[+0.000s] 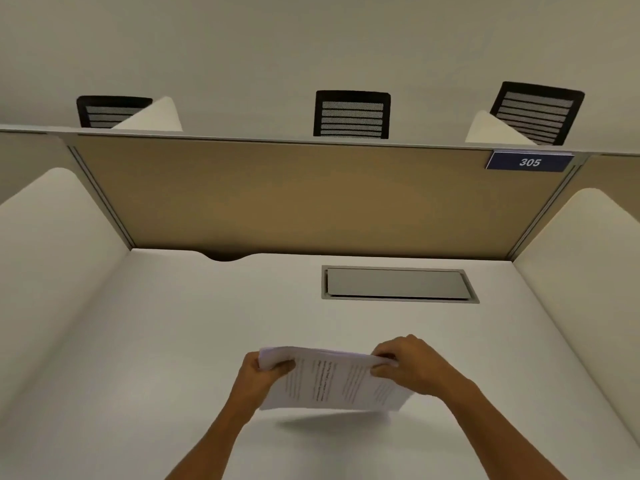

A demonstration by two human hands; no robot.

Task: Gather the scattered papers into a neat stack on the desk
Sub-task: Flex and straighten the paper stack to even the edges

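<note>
A bundle of printed white papers (332,381) hangs a little above the white desk (180,341), tilted with its lower edge toward me and casting a shadow below. My left hand (258,374) grips the bundle's upper left corner, thumb on top. My right hand (412,365) pinches the upper right corner. Both forearms reach in from the bottom of the view. No loose sheets lie elsewhere on the desk.
A grey metal cable hatch (398,284) is set in the desk behind the papers. White side dividers (52,258) and a tan back panel (311,195) enclose the desk; a blue plate reads 305 (530,162). Three black chair backs (351,114) show beyond.
</note>
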